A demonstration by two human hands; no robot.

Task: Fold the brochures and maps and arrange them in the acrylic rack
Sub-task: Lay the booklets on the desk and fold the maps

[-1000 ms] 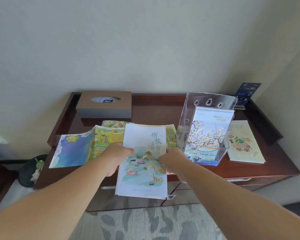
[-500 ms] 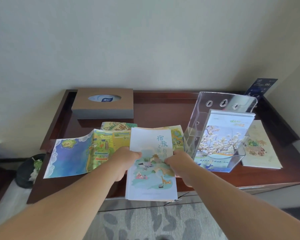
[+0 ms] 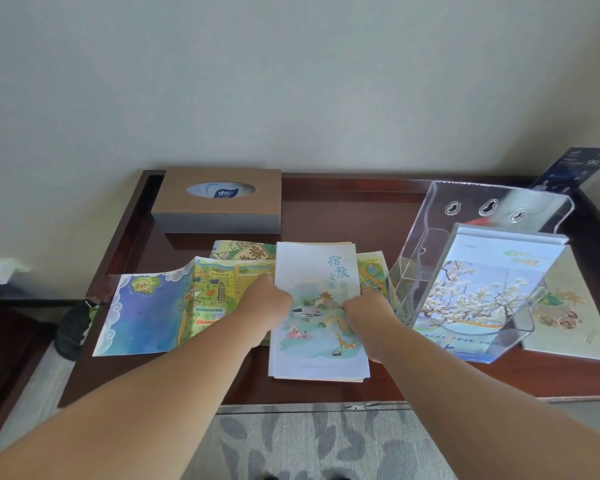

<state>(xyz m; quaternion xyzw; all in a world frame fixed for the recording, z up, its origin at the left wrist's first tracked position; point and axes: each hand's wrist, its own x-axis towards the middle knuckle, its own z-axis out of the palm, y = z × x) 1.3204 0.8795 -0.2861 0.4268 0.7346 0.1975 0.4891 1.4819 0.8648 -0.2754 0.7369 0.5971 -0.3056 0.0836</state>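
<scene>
Folded brochure: white cover with blue characters and a pale landscape drawing. It lies flat near the front edge of the dresser top, between the open map and the rack.
Left hand: fingers curled, gripping the brochure's left edge about halfway up.
Right hand: fingers curled, gripping the brochure's right edge, level with the left hand.
Open map: spread out just left of the brochure, creased into panels, its blue end nearest the dresser's left side. The left forearm crosses its lower right corner.
Acrylic rack: clear, standing just right of the brochure and leaning back.
Blossom brochure: upright in the rack's front pocket, showing white flowers against a blue sky.
Beige leaflet: flat on the dresser, to the right of the rack and partly behind it.
Yellow-green sheet: shows beyond the map's far edge. Whether it belongs to the same map cannot be told.
Tissue box: brown, at the back left, near the wall.
Dark card: upright in the far right corner.
</scene>
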